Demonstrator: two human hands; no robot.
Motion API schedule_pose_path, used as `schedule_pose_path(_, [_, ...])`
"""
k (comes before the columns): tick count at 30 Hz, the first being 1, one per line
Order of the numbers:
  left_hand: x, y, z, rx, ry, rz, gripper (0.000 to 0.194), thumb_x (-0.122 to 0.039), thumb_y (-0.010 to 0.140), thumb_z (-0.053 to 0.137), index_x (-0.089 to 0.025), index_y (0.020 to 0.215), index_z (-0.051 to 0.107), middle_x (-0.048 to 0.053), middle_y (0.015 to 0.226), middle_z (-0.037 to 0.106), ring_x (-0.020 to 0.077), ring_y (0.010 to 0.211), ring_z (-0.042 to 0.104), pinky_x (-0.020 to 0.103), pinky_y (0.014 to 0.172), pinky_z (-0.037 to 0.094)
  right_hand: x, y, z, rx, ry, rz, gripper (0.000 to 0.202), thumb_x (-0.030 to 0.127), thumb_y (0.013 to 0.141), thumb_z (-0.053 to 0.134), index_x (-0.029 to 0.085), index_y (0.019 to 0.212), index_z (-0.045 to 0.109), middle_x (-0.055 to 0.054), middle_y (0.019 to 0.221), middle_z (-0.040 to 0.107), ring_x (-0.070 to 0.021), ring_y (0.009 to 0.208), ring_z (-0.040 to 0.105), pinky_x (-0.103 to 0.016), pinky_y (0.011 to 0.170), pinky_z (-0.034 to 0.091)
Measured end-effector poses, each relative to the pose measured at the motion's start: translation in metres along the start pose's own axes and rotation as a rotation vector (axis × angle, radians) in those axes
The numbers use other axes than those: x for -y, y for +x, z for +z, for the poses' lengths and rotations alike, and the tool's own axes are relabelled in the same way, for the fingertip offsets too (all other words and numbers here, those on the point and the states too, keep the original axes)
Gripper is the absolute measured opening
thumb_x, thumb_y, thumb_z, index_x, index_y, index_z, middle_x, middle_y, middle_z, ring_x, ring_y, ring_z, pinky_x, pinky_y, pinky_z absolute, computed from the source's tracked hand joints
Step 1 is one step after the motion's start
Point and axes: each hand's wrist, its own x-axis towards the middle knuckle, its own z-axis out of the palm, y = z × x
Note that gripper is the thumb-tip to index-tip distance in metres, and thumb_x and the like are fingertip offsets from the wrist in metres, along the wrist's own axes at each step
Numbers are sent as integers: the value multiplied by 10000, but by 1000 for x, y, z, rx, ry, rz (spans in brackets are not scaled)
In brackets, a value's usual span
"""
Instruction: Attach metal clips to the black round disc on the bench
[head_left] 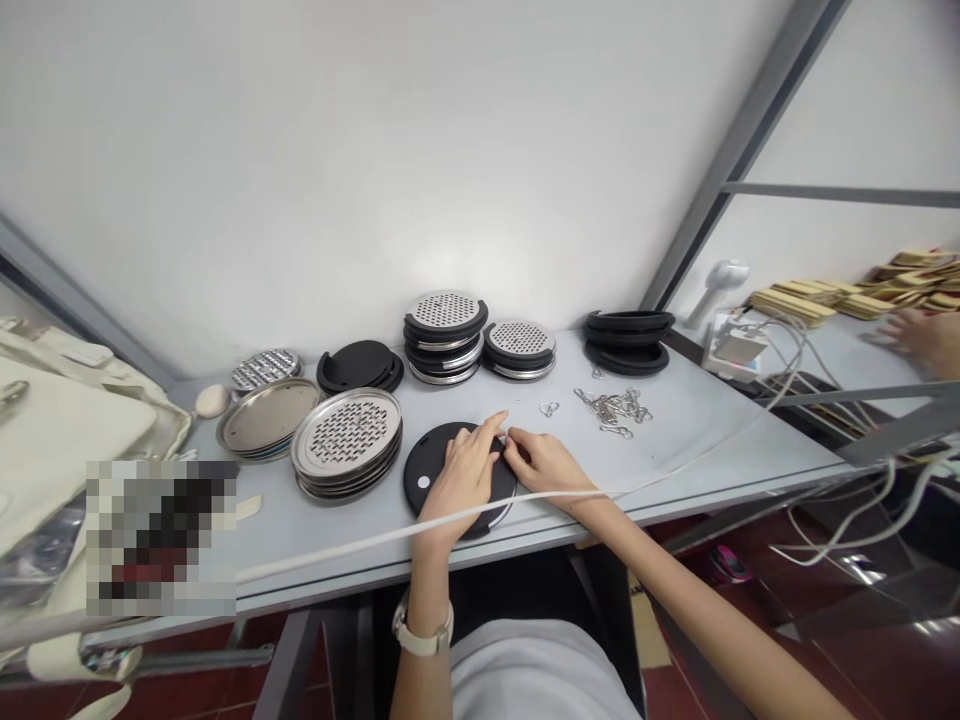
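A black round grater holder (439,455) with a small white dot lies near the table's front edge, a silver rim showing at its lower right. My left hand (469,470) rests over it, index finger stretched out toward the far right edge. At that same edge, my right hand (544,460) has thumb and fingers closed together; whatever they pinch is too small to make out. One loose wire hook (550,409) lies just beyond my right hand, and a heap of similar metal hooks (615,407) is farther right.
Left of the holder stand stacked metal grater discs (356,430) and plain metal plates (270,415). Behind are assembled graters (446,340), and black rings (628,355) sit back right. A white cable (660,470) crosses in front. At far right, another person's hand (926,340) is near wooden pieces (795,305).
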Motion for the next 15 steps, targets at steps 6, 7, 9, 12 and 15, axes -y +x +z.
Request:
schedule_pose_path(6, [5, 0, 3, -1, 0, -11, 458, -193, 937, 301, -322, 1377, 293, 13, 1335, 483, 209, 1237, 393, 472, 1068, 267, -1, 0, -1, 6, -5, -30, 248, 262, 928, 332, 182, 846, 552, -20, 663, 618, -125, 557, 543, -220, 543, 269])
schedule_pose_path(7, [5, 0, 4, -1, 4, -10, 453, -201, 939, 302, -325, 1375, 295, 12, 1343, 478, 210, 1240, 393, 475, 1069, 266, -1, -1, -1, 5, 3, -35, 244, 261, 927, 334, 185, 847, 551, -18, 662, 618, -124, 556, 542, -219, 543, 270])
schedule_pose_path(9, [6, 0, 4, -1, 10, -5, 448, -208, 943, 300, -326, 1375, 295, 8, 1359, 465, 211, 1243, 394, 474, 1069, 268, -1, -1, -2, 3, 17, -41, 237, 261, 924, 340, 187, 842, 550, -15, 657, 615, -124, 555, 542, -217, 543, 274])
schedule_pose_path(12, [6, 0, 4, 2, 7, 5, 448, -205, 946, 291, -332, 1376, 290, -6, 1371, 455, 207, 1250, 385, 475, 1073, 264, 0, -1, -2, 8, 25, -34, 236, 257, 921, 344, 183, 835, 551, -20, 659, 615, -127, 571, 556, -214, 550, 284])
schedule_pose_path(15, [6, -1, 3, 3, 6, 11, 445, -201, 948, 284, -334, 1372, 299, -8, 1359, 467, 204, 1244, 389, 479, 1075, 259, 0, -1, -2, 14, 20, -28, 236, 254, 919, 343, 181, 841, 553, -25, 673, 623, -130, 587, 567, -213, 556, 288])
